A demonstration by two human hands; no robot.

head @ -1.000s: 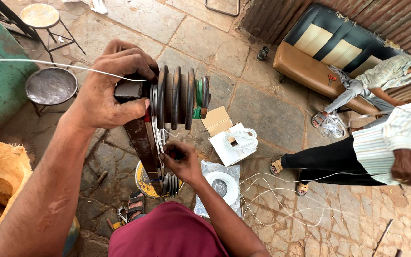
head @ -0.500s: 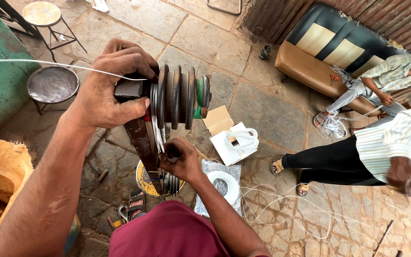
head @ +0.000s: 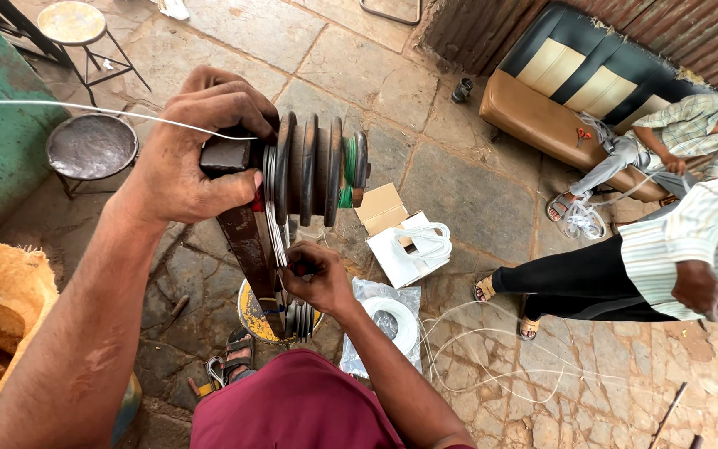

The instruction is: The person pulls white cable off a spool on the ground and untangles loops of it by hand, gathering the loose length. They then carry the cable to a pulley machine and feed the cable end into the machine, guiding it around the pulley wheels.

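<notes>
We saw left hand (head: pixel 189 158) clamped around dark grooved winding former (head: pixel 313 170); right hand (head: pixel 313 278), below former, pinched white wire strands (head: pixel 276 233).

Left hand (head: pixel 197 154) raised, fingers curled tight; right hand (head: pixel 317 278) lower, pinching.

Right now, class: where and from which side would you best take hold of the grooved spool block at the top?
Probably the dark square end of the grooved spool block, approached from the left. That end is flat-sided and free of cord, and the left hand already wraps it there. The discs carry white cord in their grooves, which the right hand works lower down.
</notes>
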